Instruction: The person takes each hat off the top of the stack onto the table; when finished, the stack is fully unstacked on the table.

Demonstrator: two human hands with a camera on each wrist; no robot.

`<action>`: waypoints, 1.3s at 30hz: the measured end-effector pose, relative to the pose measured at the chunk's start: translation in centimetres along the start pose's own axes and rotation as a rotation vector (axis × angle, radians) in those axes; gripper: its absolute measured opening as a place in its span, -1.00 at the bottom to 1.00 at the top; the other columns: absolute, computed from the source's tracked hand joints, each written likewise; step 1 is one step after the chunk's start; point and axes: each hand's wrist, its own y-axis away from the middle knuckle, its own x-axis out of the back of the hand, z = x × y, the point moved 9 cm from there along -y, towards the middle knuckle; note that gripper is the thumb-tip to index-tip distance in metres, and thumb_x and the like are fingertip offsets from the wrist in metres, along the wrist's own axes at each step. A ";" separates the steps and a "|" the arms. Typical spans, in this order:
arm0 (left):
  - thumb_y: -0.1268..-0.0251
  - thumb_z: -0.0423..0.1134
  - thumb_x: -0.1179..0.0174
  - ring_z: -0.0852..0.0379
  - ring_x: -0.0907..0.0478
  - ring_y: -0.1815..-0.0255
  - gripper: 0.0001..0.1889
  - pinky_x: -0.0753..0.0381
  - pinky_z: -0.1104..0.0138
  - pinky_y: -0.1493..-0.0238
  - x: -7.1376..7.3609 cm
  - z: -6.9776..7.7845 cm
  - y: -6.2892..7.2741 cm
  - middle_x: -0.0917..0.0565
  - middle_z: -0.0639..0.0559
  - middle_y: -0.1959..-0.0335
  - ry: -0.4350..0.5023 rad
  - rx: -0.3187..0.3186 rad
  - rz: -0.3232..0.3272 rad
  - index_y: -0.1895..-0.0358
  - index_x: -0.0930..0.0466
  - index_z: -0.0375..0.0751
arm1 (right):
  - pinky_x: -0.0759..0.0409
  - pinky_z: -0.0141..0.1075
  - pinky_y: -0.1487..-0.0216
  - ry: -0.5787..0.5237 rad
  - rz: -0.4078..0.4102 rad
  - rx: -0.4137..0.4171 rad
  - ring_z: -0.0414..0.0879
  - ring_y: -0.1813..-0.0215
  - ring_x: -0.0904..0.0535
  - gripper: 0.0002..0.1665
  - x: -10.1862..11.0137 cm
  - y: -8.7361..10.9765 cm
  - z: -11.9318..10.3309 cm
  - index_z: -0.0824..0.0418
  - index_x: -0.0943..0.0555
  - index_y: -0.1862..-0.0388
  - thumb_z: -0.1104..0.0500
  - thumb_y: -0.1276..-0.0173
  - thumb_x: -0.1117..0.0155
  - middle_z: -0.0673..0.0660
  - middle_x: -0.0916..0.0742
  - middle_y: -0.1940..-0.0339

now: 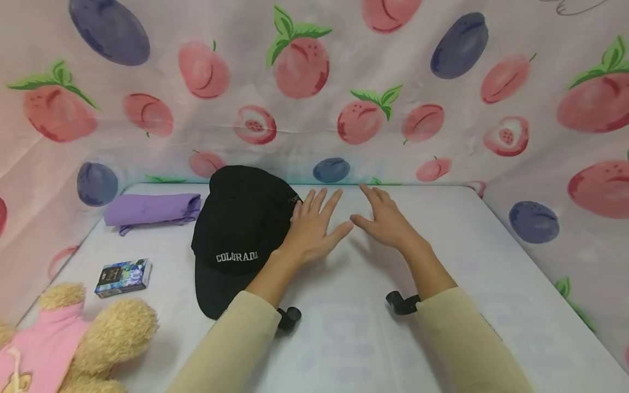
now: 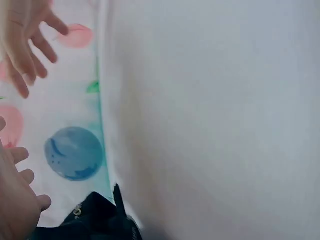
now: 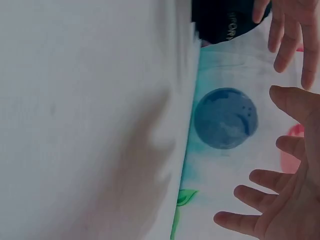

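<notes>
Both hands hover over the white table with fingers spread and nothing in them. My left hand (image 1: 313, 232) is just right of a black cap (image 1: 241, 218) lettered COLORADO, overlapping its edge in the head view; whether it touches the cap I cannot tell. My right hand (image 1: 385, 221) is a little further right, its thumb pointing toward the left thumb. In the left wrist view, part of the cap (image 2: 95, 217) shows below the left hand (image 2: 17, 195). The right wrist view shows the right hand (image 3: 285, 195) with fingers apart and the cap (image 3: 220, 22) at the top.
A folded purple cloth (image 1: 152, 210) lies at the back left. In front of it is a small patterned box (image 1: 123, 277). A plush bear (image 1: 110, 341) in a pink top sits at the near left corner. Behind the white table (image 1: 491, 305) hangs a fruit-print curtain (image 1: 314, 117).
</notes>
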 end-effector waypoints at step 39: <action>-0.42 0.56 0.27 -0.05 0.26 -0.74 -0.07 -0.01 -0.32 -0.58 8.7 1.7 5.8 0.02 0.15 -0.72 0.498 -0.104 0.274 -0.71 0.12 0.19 | -0.45 0.22 -0.43 -0.552 0.109 0.111 0.19 -0.57 -0.37 -0.24 1.5 1.7 -5.8 -0.03 -0.28 -0.63 -0.02 -0.53 -0.27 0.18 -0.42 -0.59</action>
